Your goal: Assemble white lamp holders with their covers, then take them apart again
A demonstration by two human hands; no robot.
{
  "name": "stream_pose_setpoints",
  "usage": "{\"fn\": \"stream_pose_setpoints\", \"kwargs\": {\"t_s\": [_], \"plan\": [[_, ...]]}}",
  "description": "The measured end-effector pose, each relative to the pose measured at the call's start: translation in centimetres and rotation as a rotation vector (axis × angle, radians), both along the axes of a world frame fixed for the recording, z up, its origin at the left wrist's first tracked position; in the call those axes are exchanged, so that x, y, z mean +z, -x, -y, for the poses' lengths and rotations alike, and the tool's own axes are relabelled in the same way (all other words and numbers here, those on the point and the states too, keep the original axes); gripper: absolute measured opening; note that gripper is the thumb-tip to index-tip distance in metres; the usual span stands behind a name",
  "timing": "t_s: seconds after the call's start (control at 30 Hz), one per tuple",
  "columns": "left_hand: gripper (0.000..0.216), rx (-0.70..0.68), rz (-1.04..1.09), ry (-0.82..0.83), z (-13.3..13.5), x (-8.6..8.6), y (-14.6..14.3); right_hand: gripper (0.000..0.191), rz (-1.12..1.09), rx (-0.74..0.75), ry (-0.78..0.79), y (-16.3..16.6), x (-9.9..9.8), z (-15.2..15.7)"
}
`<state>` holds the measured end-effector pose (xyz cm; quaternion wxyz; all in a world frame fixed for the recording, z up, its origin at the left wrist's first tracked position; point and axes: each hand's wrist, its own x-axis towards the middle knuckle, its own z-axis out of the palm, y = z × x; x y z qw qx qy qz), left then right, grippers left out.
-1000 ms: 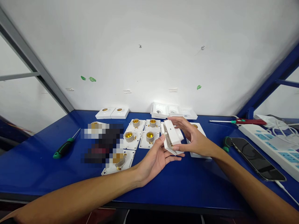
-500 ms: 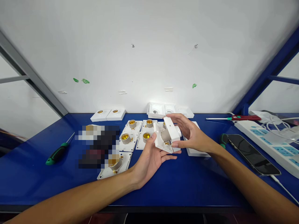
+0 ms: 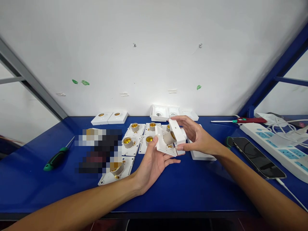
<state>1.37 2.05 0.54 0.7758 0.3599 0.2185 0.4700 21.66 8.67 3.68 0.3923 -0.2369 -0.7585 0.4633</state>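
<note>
1. A pixelated patch is laid over the left middle of the table — what lies beneath cannot be told.
2. The green screwdriver beside the phone is mostly hidden behind the right wrist.
3. The power strip is cut off by the right edge (its cables too).
4. A white plate is half covered by the right hand.
5. The socket base is partly masked by the left hand and the white cover — both forearms are cut off below.
</note>
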Motion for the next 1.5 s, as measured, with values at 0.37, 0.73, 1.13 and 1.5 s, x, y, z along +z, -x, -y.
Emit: {"fn": "stream_pose_setpoints", "kwargs": {"t_s": [0.37, 0.73, 1.13, 1.5], "plan": [[0.063, 0.001, -0.008, -0.005, -0.02, 0.28, 0.04, 0.073, -0.063, -0.002, 0.014, -0.03, -0.28, -0.22], [0.068, 0.020, -0.009, 0.008, 0.05, 0.80, 0.08, 0.072, -0.077, -0.085, 0.066, 0.08, 0.54, 0.40], [0.070, 0.036, -0.037, 0.016, 0.05, 0.65, 0.05, 0.069, -0.101, -0.039, 0.066, 0.06, 0.34, 0.25], [0.068, 0.017, -0.044, 0.014, -0.12, 0.24, 0.16, 0.066, -0.104, -0.003, 0.081, 0.22, -0.32, -0.07]]}}
